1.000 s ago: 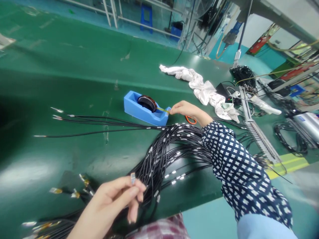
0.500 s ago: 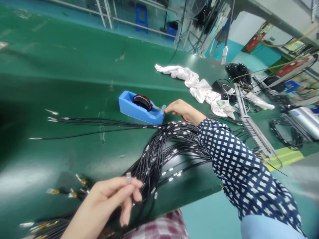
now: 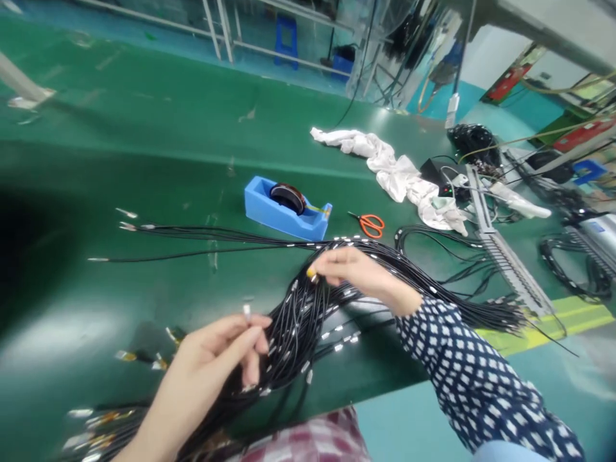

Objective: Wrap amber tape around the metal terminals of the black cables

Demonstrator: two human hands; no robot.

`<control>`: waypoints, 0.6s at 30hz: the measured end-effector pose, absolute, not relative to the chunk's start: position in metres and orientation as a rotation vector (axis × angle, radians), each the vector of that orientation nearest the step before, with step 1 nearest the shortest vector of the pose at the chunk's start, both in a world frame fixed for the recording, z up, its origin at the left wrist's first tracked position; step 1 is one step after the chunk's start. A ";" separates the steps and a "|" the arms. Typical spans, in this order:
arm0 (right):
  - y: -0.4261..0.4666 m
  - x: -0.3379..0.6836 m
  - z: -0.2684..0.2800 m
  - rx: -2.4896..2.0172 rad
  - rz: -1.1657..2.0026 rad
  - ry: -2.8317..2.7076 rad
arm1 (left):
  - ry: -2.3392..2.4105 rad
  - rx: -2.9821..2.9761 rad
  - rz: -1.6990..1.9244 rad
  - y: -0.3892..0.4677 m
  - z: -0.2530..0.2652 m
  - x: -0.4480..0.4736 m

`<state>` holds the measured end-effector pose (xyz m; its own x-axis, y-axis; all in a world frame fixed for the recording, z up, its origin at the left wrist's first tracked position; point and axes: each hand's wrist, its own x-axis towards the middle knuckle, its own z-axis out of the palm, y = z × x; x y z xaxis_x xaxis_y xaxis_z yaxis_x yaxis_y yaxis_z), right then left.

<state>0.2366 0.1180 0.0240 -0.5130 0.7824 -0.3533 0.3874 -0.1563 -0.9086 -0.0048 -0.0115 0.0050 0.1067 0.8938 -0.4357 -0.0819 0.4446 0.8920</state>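
Observation:
My left hand (image 3: 221,353) pinches a thin black cable near its end, and the cable's small silvery-white tip (image 3: 247,311) sticks up above thumb and forefinger. Over the cable bundle, my right hand (image 3: 344,266) is closed on a small piece of yellowish tape (image 3: 312,274) at its fingertips. A thick bundle of black cables (image 3: 298,314) with white labels curves across the table beneath both hands. Behind it stands a blue tape dispenser (image 3: 283,221) holding a dark amber roll (image 3: 287,197), with a strip of tape reaching its cutting edge.
Orange-handled scissors (image 3: 371,224) lie right of the dispenser. A crumpled white cloth (image 3: 389,170) stretches behind them. A slotted metal rail (image 3: 513,266) and coiled cables (image 3: 563,263) are at the right. Cable ends with amber tape (image 3: 103,420) lie at the lower left.
My right hand has left the dispenser's edge with a piece of tape and come nearer to my left hand. The scissors are now uncovered. My left hand still holds the cable end.

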 end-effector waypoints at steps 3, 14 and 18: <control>0.089 0.224 0.030 -1.106 2.023 -1.686 | 1.274 0.884 0.847 0.001 0.007 0.002; 0.075 0.200 0.027 -1.102 1.897 -1.885 | 1.385 0.976 0.789 0.004 0.007 0.006; 0.071 0.194 0.020 -1.112 1.867 -1.807 | 1.403 0.987 0.825 0.002 0.001 0.006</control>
